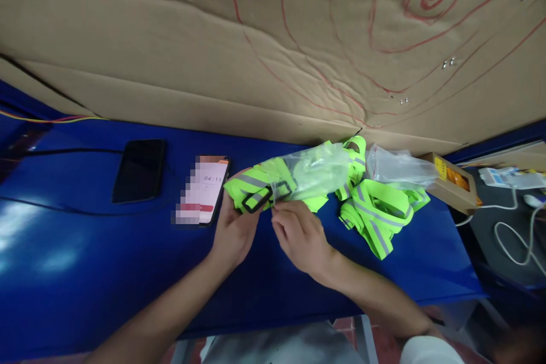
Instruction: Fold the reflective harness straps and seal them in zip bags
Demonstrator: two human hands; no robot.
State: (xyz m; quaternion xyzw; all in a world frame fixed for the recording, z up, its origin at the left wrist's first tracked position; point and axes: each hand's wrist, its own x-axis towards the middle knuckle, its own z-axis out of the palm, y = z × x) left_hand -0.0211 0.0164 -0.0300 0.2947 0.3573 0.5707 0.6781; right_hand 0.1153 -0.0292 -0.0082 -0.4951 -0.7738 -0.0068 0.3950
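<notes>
My left hand [235, 233] is closed around the end of a folded neon-yellow reflective strap [245, 183] with grey stripes and a black buckle. Part of that strap sits inside a clear plastic bag [322, 168], which stretches away to the right. At the bag's near edge, my right hand [301, 233] pinches the plastic beside the buckle. To the right of the hands, more neon reflective straps [379, 213] lie in a loose pile on the blue table. The palm side of both hands is hidden.
A phone [207, 187] with a lit screen and a dark tablet-like device [140, 170] with a cable lie at left. Clear plastic bags [396, 166] rest behind the strap pile, beside a cardboard box [454, 182]. Brown cardboard with red lines [213, 57] backs the blue table [106, 273].
</notes>
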